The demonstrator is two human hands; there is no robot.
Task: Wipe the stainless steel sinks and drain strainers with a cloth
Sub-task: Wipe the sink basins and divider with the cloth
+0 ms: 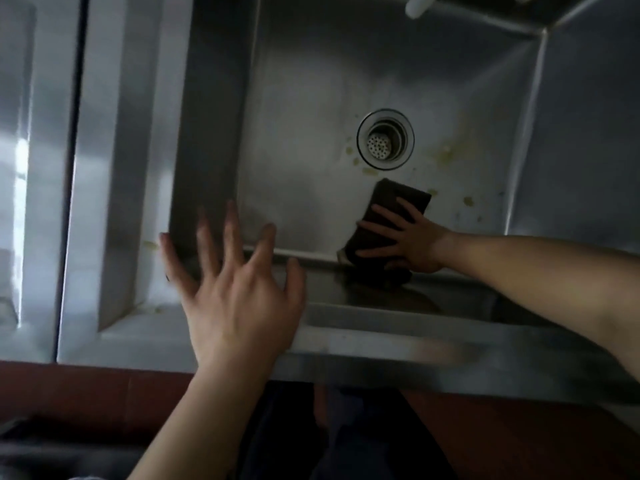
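- The stainless steel sink (pixel 311 98) fills the view ahead of both hands: a deep square basin whose near wall drops away just under the right hand. Its front rim (pixel 381 344) runs beneath the left palm, across to below the right forearm.
- The left hand (pixel 235 289) is spread wide, fingers straight and apart, holding nothing. It lies over the basin's near left corner, the palm seemingly on the rim, most likely to brace the body for the reach into the basin. It is blurred, so firm contact is not certain.
- The right hand (pixel 405 237) is down inside the basin with fingers extended flat on a dark folded cloth (pixel 391 216), pressing it where floor meets near wall. The flat palm spreads pressure over the whole pad, which suits scrubbing.
- The drain strainer (pixel 385 138) sits just beyond the cloth's far edge, not touched; it looks unwiped.
- Yellowish stains (pixel 446 154) dot the floor to the right of the strainer and beyond the right hand, with a few between cloth and strainer. I judge the floor wiping is partway, and these spots are the next reach.
- A white object (pixel 419 5) pokes in at the far edge; too little shows to identify it.
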